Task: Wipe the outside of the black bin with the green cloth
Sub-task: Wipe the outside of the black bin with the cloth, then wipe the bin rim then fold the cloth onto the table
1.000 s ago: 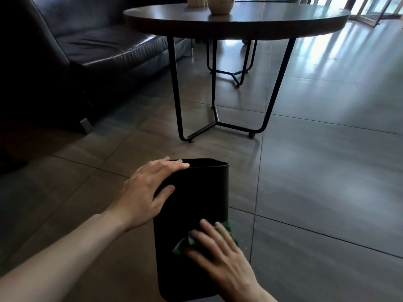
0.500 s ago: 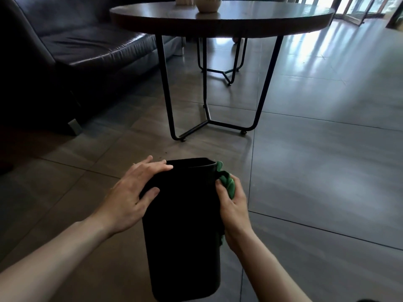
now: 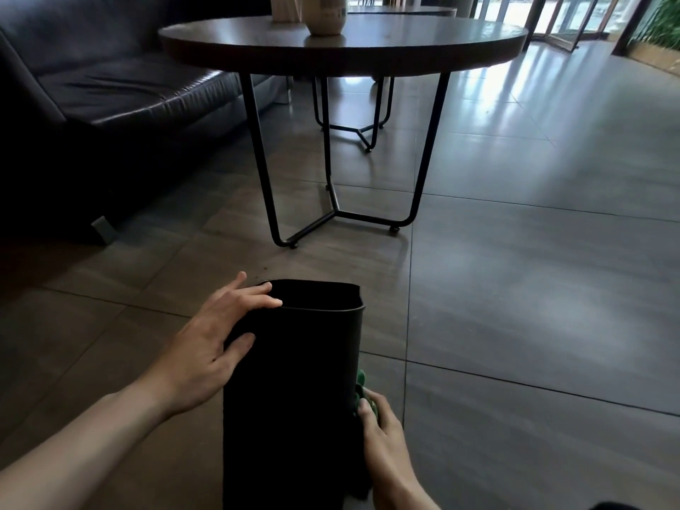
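Steadying the black bin (image 3: 290,380) with your left hand (image 3: 217,344), you've got the fingers (image 3: 257,294) laid out straight over the near left corner of the rim, thumb flat against the front wall below them. That's a brace, not a grip; nothing is curled round the edge.

Down on the other side, your right hand (image 3: 382,432) is low against the bin's right wall, and the green cloth (image 3: 362,393) is bunched between palm and plastic. Only a crumpled tuft of it shows, poking up above your thumb and hugging the bin's right edge. Your thumb lies along the wall on the cloth; the other fingers are tucked round the far side of the wad, so how tightly they close on it I cannot tell, but the cloth is held in that hand and pressed to the bin.

The bin itself stands upright on the tiled floor (image 3: 515,325), open top facing up, directly in front of you at the bottom centre of the view, its base cut off by the lower edge.

Beyond it, well apart, a round bench (image 3: 423,42) on thin black legs carries a pale vase (image 3: 325,16). A dark leather sofa (image 3: 110,79) runs along the left, and bright glass doors (image 3: 574,16) sit at the far right.
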The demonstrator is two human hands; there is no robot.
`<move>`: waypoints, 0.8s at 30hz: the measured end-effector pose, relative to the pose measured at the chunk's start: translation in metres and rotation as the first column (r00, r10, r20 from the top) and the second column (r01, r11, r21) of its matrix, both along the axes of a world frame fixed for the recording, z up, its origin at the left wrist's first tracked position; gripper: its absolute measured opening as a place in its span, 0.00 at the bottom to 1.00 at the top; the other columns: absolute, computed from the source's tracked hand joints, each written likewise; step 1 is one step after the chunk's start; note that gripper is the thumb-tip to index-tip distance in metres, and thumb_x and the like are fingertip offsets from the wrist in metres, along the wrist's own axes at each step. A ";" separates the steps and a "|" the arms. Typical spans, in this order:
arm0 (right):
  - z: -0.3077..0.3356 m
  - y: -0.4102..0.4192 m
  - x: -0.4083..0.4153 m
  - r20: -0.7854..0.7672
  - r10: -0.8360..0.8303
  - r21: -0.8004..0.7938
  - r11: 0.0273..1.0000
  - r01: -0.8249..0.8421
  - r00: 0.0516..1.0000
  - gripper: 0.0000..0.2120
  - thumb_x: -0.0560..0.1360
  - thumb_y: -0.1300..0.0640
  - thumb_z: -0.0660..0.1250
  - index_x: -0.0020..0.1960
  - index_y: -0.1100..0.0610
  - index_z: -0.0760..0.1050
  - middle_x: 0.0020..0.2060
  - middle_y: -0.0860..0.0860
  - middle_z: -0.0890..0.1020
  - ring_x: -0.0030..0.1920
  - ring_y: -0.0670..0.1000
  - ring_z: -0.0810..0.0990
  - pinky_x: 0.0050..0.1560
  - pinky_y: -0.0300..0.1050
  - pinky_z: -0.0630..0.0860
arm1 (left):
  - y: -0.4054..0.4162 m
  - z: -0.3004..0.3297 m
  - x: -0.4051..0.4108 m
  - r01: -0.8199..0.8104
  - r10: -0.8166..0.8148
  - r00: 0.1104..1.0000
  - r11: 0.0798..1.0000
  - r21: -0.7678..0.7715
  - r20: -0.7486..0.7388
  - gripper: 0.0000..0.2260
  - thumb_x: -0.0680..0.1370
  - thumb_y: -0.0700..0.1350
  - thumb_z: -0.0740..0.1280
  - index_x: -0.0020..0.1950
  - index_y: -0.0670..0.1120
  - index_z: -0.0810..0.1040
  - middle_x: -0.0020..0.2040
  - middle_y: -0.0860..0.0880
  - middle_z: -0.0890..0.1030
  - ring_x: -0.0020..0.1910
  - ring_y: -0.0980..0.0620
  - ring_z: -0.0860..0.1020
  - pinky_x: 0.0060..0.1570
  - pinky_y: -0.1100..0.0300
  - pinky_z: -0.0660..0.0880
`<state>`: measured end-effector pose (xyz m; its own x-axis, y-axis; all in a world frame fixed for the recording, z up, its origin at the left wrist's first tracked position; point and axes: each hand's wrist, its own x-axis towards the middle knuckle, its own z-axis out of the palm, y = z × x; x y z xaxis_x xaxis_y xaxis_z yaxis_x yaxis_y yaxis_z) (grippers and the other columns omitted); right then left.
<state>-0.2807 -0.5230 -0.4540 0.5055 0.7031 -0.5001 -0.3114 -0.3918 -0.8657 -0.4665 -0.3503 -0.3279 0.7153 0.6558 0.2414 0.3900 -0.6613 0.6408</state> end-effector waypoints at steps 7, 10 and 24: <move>0.047 0.005 0.037 0.752 -0.126 0.253 0.962 -0.106 0.647 0.16 0.71 0.63 0.77 0.52 0.43 0.85 0.49 0.43 0.79 0.50 0.41 0.81 0.50 0.31 0.76 | -0.005 0.012 0.005 -0.069 0.073 0.997 0.986 -0.154 0.021 0.06 0.77 0.54 0.64 0.52 0.58 0.79 0.75 0.62 0.70 0.79 0.63 0.54 0.77 0.51 0.55; 0.064 0.016 0.071 0.848 -0.119 0.195 0.976 -0.095 0.516 0.08 0.71 0.50 0.79 0.48 0.43 0.85 0.47 0.41 0.78 0.46 0.40 0.80 0.45 0.35 0.77 | -0.012 0.010 0.005 -0.149 0.151 0.988 0.986 -0.075 0.021 0.16 0.74 0.63 0.62 0.43 0.51 0.76 0.74 0.56 0.72 0.79 0.61 0.58 0.74 0.52 0.59; 0.069 0.064 0.092 0.129 0.301 -0.177 0.945 -0.276 0.945 0.20 0.73 0.46 0.79 0.62 0.51 0.82 0.50 0.55 0.88 0.43 0.54 0.88 0.42 0.49 0.84 | 0.004 -0.011 -0.049 -0.605 0.603 0.790 0.737 -0.302 -0.112 0.33 0.73 0.69 0.50 0.75 0.56 0.60 0.77 0.49 0.66 0.75 0.46 0.65 0.69 0.47 0.63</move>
<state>-0.1890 -0.4594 -0.3845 0.3709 0.7500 -0.5477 -0.0347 -0.5781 -0.8152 -0.5159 -0.3464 -0.3385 0.1442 0.9883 -0.0491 0.6445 -0.0561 0.7625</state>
